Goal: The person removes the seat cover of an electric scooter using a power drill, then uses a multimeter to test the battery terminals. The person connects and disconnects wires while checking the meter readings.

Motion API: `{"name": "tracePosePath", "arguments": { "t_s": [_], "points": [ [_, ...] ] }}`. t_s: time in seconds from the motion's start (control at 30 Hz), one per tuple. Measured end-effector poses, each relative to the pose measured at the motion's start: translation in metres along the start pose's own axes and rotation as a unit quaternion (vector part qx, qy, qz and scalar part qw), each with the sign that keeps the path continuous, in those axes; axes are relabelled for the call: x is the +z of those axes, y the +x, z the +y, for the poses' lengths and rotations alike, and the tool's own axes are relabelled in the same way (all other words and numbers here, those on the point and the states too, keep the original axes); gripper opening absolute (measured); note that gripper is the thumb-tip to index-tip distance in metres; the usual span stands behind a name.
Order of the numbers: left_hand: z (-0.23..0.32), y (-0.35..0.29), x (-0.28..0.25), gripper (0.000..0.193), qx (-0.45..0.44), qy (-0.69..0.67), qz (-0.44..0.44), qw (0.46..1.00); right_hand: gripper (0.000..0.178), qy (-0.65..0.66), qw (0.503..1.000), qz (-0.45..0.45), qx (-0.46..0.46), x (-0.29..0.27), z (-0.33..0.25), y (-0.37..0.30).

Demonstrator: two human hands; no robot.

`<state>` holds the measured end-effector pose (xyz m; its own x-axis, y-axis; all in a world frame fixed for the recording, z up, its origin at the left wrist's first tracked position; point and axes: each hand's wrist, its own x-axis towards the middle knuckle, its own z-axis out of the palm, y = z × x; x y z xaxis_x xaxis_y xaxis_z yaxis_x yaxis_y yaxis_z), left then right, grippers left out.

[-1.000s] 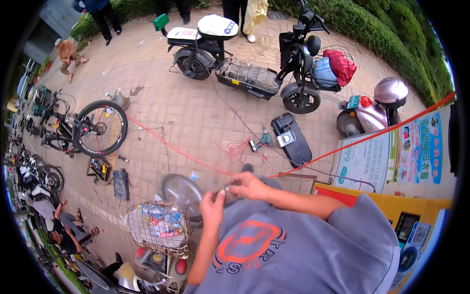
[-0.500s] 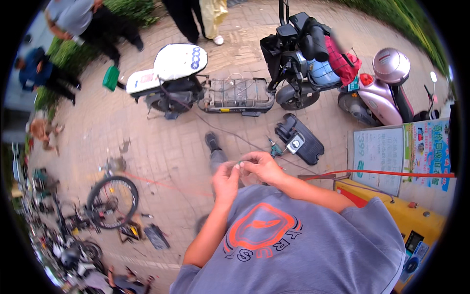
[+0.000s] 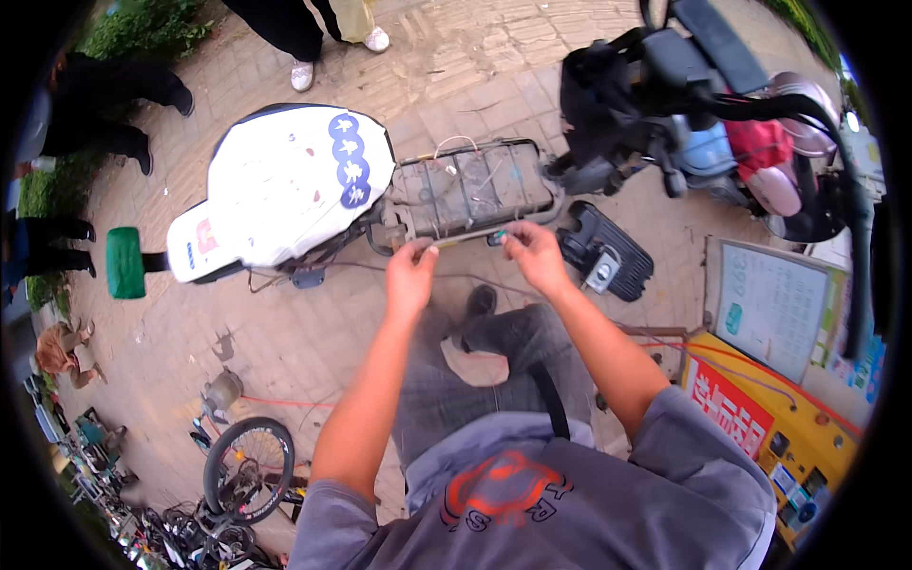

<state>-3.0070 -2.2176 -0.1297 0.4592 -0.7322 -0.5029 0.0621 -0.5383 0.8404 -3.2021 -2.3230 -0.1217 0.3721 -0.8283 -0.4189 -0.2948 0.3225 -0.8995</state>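
Pinching thumb and finger, my left hand (image 3: 410,274) is at the near edge of a scooter's open floor frame (image 3: 486,185); whatever it may hold is too small to make out. My right hand (image 3: 538,255) is closed on a small green piece (image 3: 498,237) by the same edge. Loose thin wires show on the dusty dark floor frame. To its left is the scooter's seat with a white cover (image 3: 285,180); to its right are the dark front bag (image 3: 608,109) and handlebar. A black floor panel (image 3: 622,247) lies on the paving beside my right forearm.
A pale device with a round dial (image 3: 601,273) rests by the panel. A dark cable (image 3: 456,276) crosses the paving. Bystanders' legs (image 3: 294,33) are at the far side. Lower left lies a bicycle wheel (image 3: 249,470); a yellow cabinet (image 3: 731,380) and signboard (image 3: 765,304) stand right.
I have come closer to the scooter and lowered, knees bent. My hands, together before my chest earlier, are now apart and reach forward to the floor frame's near edge.
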Motion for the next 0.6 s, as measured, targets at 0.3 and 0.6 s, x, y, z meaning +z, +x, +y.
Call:
{"name": "tracePosePath", "arguments": {
  "t_s": [0.3,0.6],
  "points": [
    [-0.090,0.229,0.061,0.053,0.091,0.168,-0.058,0.980,0.019,-0.154,0.962,0.034,-0.221,0.034,0.143,0.216],
    [-0.112,0.279,0.068,0.039,0.335,0.336,-0.126,0.871,0.020,-0.105,0.967,0.009,-0.232,0.048,0.176,0.251]
  ]
}}
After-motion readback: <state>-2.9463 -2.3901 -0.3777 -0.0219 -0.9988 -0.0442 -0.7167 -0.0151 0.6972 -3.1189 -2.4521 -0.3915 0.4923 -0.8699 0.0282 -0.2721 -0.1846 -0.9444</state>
